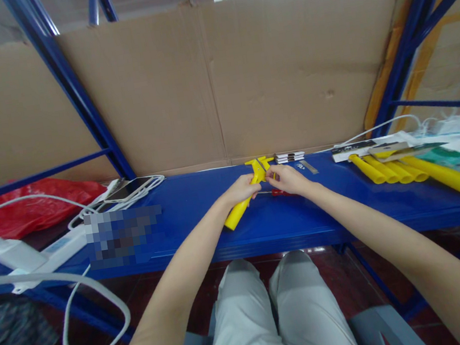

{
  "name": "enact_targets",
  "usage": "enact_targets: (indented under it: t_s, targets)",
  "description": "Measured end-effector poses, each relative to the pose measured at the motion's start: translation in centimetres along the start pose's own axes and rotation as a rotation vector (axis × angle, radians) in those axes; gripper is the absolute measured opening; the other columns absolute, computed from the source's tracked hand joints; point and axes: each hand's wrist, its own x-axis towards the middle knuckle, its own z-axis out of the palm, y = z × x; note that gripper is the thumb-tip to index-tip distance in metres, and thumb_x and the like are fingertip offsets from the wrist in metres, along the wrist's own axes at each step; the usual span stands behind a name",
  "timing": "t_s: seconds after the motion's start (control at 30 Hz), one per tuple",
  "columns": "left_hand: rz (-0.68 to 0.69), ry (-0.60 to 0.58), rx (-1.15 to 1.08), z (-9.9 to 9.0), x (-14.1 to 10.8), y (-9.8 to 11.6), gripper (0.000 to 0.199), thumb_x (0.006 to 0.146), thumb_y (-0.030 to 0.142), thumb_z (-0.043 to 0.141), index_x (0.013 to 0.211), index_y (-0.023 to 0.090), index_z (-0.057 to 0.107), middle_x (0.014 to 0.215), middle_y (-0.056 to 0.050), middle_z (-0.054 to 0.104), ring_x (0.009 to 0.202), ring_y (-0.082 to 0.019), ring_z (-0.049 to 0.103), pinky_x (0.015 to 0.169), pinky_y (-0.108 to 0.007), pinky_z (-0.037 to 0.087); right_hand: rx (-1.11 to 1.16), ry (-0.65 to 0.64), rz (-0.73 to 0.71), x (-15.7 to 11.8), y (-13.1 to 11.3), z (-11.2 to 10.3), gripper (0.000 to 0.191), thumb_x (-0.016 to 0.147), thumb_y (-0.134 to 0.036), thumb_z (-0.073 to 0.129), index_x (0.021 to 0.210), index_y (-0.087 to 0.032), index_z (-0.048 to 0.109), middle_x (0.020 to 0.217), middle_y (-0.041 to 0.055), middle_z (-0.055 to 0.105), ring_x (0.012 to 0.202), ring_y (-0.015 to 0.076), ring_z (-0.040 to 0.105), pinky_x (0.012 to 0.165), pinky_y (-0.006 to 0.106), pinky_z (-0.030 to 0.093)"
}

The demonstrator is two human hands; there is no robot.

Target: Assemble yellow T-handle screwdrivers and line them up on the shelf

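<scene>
My left hand (243, 189) is wrapped round the handle of a yellow T-shaped plastic tool (236, 216), whose wider head points away from me above the blue table. Close against that head, the fingers of my right hand (290, 178) are pinched together; whatever they grip is too small to make out. Under my right hand lies a screwdriver (279, 192) with a red handle, partly covered by the hand. Just beyond are a stack of small black-and-white packets (290, 157) and a flat metal strip (310, 167).
Several yellow tubular handles (402, 170) lie at the right, near papers and a green packet (448, 157). On the left are a red plastic bag (40, 204), a phone (129, 190), and a white power strip (64, 249) with cables. Cardboard (284, 72) walls off the back.
</scene>
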Motion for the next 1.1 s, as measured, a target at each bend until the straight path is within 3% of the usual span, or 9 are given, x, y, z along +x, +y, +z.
enact_targets:
  t_s: [0.5,1.1]
  targets:
    - [0.022,0.003,0.023,0.05,-0.10,0.36,0.013,0.067,0.005,0.047,0.062,0.017,0.047,0.046,0.006,0.048,0.039,-0.008,0.044,0.043,-0.019,0.038,-0.021,-0.026,0.037,0.00,-0.49,-0.06,0.009,0.079,-0.018,0.053,0.077,-0.019,0.062,0.074,0.0033,0.065,0.064,0.0139,0.056,0.062,0.024,0.038]
    - [-0.001,-0.017,0.020,0.28,-0.32,0.83,0.012,0.070,0.006,0.045,0.066,0.018,0.046,0.045,0.008,0.045,0.032,-0.007,0.041,0.036,-0.019,0.037,-0.044,0.030,-0.025,0.08,-0.20,0.07,0.008,0.076,-0.014,0.056,0.073,-0.018,0.062,0.074,0.0028,0.066,0.063,0.0131,0.056,0.061,0.023,0.037]
